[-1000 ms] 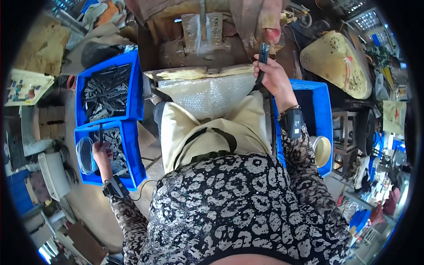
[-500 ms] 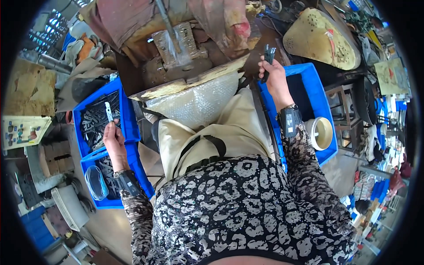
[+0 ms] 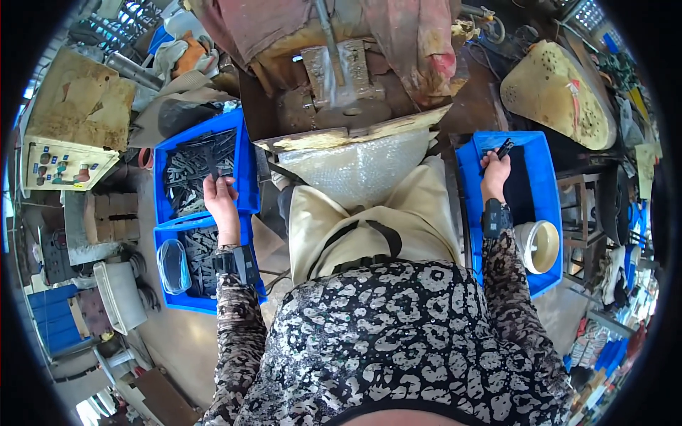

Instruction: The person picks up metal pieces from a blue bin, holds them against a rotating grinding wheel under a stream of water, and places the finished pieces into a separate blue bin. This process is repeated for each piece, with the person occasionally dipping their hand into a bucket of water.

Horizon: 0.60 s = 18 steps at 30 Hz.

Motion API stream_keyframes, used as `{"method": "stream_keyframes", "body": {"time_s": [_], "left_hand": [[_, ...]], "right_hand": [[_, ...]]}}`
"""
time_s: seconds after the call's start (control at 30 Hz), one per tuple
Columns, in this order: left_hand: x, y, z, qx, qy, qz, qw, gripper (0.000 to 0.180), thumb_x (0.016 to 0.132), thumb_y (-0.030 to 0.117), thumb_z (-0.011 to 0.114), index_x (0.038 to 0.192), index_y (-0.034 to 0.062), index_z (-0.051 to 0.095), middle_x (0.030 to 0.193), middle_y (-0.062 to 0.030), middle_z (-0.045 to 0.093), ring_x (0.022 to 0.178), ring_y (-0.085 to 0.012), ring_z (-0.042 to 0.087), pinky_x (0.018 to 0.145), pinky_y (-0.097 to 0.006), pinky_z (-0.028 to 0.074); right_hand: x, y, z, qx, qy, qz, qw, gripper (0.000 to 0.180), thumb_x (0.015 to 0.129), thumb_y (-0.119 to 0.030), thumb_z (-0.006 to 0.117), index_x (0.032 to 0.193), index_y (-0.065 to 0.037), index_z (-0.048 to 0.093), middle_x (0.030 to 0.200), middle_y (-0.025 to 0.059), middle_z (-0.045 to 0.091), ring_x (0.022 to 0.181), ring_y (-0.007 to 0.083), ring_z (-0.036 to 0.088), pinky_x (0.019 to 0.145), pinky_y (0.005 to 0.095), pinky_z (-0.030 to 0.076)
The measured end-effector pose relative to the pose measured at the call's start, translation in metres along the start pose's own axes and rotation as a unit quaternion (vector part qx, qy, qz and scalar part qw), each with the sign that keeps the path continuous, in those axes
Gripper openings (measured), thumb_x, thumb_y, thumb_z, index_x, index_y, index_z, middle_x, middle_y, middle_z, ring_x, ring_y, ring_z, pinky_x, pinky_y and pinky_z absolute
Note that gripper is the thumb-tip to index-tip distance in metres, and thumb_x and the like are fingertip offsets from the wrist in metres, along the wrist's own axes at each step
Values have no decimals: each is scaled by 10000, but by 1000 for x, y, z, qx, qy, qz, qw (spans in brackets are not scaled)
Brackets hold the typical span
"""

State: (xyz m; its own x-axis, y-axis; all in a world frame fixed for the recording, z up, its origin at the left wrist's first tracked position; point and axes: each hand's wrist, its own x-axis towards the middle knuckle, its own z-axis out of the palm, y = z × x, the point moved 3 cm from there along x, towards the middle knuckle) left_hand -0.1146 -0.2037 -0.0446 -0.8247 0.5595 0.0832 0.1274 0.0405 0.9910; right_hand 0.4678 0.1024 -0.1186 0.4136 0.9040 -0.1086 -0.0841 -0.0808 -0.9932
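My left hand (image 3: 222, 199) is above the far left blue bin (image 3: 248, 153), closed on a narrow flat metal strip (image 3: 212, 162) that points away from me. Dark metal strips (image 3: 192, 174) lie heaped in that bin. Over the right blue bin (image 3: 551, 213), my right hand (image 3: 495, 174) grips a small bundle of dark metal strips (image 3: 505, 148); its fingers partly cover them, so their number is unclear. A round cream container (image 3: 541, 246) stands in the near part of the right bin.
Between my knees and the brown machine (image 3: 355, 113) ahead are a worn wooden board (image 3: 369, 130) and bubble wrap (image 3: 355, 167). A nearer left bin (image 3: 186, 302) holds more strips and a clear plastic container (image 3: 172, 266). A control box (image 3: 67, 167) stands far left.
The view has shifted, so the scene sits further right and lower. My right hand has come over the right bin with its bundle. The left hand's strip now looks dark instead of shiny.
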Motion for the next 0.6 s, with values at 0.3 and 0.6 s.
{"method": "stream_keyframes", "body": {"time_s": [0.3, 0.6], "left_hand": [[12, -63, -57, 85, 140, 81, 983, 123, 975, 110, 470, 1029, 49, 562, 701, 9, 537, 551, -75, 444, 497, -242, 371], [-5, -78, -44, 146, 160, 28, 976, 99, 960, 135, 506, 934, 59, 563, 695, 34, 494, 587, -56, 432, 505, -225, 354]], "right_hand": [[34, 28, -31, -27, 35, 59, 997, 73, 920, -28, 528, 965, -82, 508, 777, 37, 572, 577, 127, 540, 519, 256, 468], [72, 102, -74, 115, 13, 13, 993, 23, 924, -87, 554, 918, -66, 546, 793, 89, 648, 612, 169, 605, 526, 282, 481]]}}
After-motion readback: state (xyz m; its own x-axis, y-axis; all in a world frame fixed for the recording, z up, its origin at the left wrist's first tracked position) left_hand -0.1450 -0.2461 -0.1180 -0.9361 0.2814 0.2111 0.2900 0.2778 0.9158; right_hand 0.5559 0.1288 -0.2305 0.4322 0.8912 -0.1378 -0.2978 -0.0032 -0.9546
